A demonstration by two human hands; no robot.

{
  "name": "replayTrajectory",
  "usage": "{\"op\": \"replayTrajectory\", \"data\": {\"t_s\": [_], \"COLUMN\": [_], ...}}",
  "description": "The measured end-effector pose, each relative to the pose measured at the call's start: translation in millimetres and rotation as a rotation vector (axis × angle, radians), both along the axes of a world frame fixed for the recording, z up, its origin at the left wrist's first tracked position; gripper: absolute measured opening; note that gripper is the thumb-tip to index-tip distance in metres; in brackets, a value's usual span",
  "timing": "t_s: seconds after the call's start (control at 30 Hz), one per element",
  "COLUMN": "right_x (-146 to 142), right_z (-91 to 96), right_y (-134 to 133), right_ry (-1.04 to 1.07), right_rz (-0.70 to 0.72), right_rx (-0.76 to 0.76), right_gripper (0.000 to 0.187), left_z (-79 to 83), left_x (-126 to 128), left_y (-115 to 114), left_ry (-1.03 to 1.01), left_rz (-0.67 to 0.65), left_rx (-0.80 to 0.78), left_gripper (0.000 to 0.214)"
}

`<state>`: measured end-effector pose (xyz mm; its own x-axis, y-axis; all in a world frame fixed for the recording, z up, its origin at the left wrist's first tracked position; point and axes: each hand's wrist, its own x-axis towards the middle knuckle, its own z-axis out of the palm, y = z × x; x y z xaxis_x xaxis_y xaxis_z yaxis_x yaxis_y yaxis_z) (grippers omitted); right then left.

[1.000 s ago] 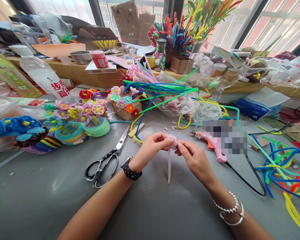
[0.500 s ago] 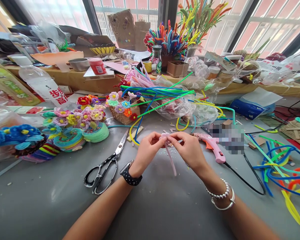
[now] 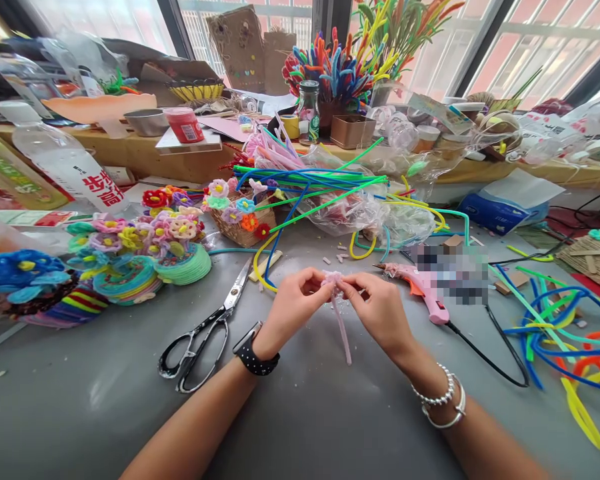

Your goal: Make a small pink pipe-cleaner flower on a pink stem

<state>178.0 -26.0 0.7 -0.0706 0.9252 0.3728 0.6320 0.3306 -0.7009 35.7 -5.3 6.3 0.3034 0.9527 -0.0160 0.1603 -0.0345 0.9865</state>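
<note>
A pale pink pipe cleaner (image 3: 344, 337) is pinched between my two hands above the grey table. Its upper end is bent into a small looped shape, partly hidden by my fingertips, while the straight tail hangs down toward me. My left hand (image 3: 300, 300), with a dotted watch strap at the wrist, closes thumb and fingers on the left side of the loops. From the right, my right hand (image 3: 375, 307) pinches the same bent part. Scissors (image 3: 217, 320) lie partly open left of my left hand. A pink glue gun (image 3: 425, 290) rests beyond my right hand.
Pipe-cleaner flowers in round pots (image 3: 183, 263) and a small basket (image 3: 240, 220) stand at the left. Bundled green and blue pipe cleaners (image 3: 310, 180) lie on plastic bags behind. Loose coloured pipe cleaners (image 3: 565, 327) and the glue gun's black cord (image 3: 485, 363) spread at the right.
The bent top of the pipe cleaner shows more between my fingertips, and its tail hangs slightly lower. Both hands keep their pinch. The whole view has shifted a little.
</note>
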Motion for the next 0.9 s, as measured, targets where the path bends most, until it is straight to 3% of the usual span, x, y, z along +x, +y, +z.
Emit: {"op": "replayTrajectory", "data": {"t_s": [0.2, 0.43, 0.6, 0.73, 0.9], "right_x": [-8.7, -2.2, 0.9, 0.5, -3.2], "right_z": [-7.9, -1.0, 0.5, -1.3, -9.7], "right_y": [-5.7, 1.3, 2.3, 2.6, 1.5], "right_ry": [-0.188, 0.136, 0.12, 0.045, -0.174], "right_rz": [-0.083, 0.026, 0.033, 0.03, -0.007], "right_rx": [0.101, -0.074, -0.076, -0.023, 0.155], "right_gripper": [0.02, 0.019, 0.014, 0.011, 0.016], "left_z": [-6.2, -3.0, -4.6, -3.6, -3.9], "left_x": [-0.2, -1.9, -1.3, -1.1, -0.3], "left_y": [2.0, 3.4, 3.1, 2.8, 2.8], "left_ry": [-0.002, 0.017, 0.042, 0.102, 0.035], "left_rz": [0.012, -0.016, 0.001, 0.017, 0.032], "left_rx": [0.018, 0.063, 0.054, 0.031, 0.008], "left_gripper": [0.022, 0.023, 0.023, 0.022, 0.023]}}
